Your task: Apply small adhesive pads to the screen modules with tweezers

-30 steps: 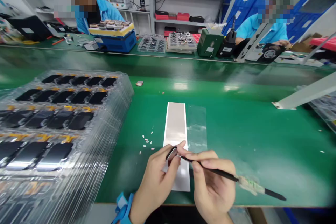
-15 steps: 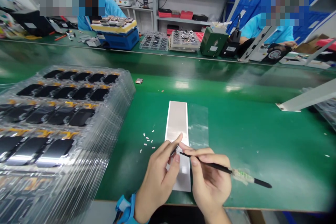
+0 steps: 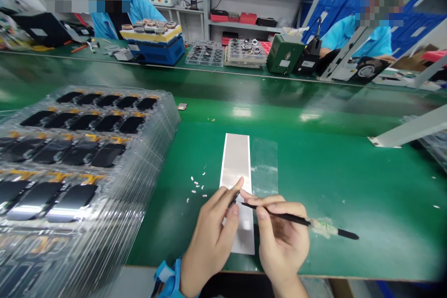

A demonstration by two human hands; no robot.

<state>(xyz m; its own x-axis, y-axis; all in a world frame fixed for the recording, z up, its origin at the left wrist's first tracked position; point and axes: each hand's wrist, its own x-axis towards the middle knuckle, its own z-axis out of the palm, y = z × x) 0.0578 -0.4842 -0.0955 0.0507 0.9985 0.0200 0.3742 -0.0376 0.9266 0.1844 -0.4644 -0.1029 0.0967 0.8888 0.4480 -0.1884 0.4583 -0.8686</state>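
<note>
My left hand (image 3: 213, 233) is closed in a pinch on a small dark flat part (image 3: 233, 199), seen nearly edge-on and mostly covered by the fingers. In my right hand (image 3: 284, 233) is a pair of slim black tweezers (image 3: 293, 217), its rear end wrapped in clear and greenish tape. The fine tip points left and is close to the dark part; whether they touch I cannot tell. Beneath both hands lies a long pale strip sheet with white edges (image 3: 236, 158). A clear film (image 3: 265, 167) lies along its right side.
At left stands a tall stack of clear trays (image 3: 153, 149) holding black screens with orange flex cables. Tiny white pieces (image 3: 196, 183) lie left of the strip. A small metallic part (image 3: 182, 106) sits farther back. Two people in blue work behind the raised shelf (image 3: 209, 69). A white post (image 3: 412, 125) stands at right.
The tweezers' rear end has risen slightly, and my right hand has shifted a little to the right. My left hand keeps its pinch on the dark part.
</note>
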